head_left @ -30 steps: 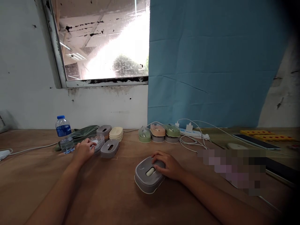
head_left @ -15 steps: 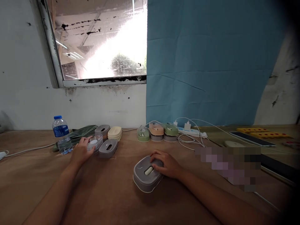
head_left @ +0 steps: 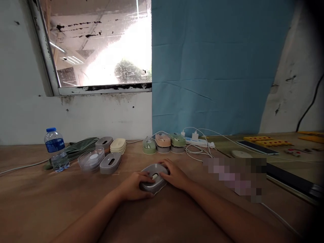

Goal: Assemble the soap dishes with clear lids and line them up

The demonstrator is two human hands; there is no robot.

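Observation:
A grey oval box (head_left: 160, 184) with a dark slot and a cream slider in its top sits on the brown tabletop in front of me. My left hand (head_left: 135, 186) grips its left side, the thumb low along the near edge and the fingers over the top. From the other side my right hand (head_left: 175, 174) holds its right end, fingers curled over the far rim. The underside and much of both sides are hidden by my hands. Left of it lie a slotted grey oval lid (head_left: 110, 164) and nested clear plastic containers (head_left: 89, 161).
At the back stand a cream stack (head_left: 118, 145), a green box (head_left: 149, 147), a pink-topped box (head_left: 163, 139) and a green-topped box (head_left: 178, 139). A water bottle (head_left: 56, 150) is at left. A power strip (head_left: 198, 141) with white cables and a phone (head_left: 258, 147) are at right.
My left hand has left the clear containers and moved right onto the grey box. The box has shifted slightly away from me, with my right hand still on it. The view has turned slightly right.

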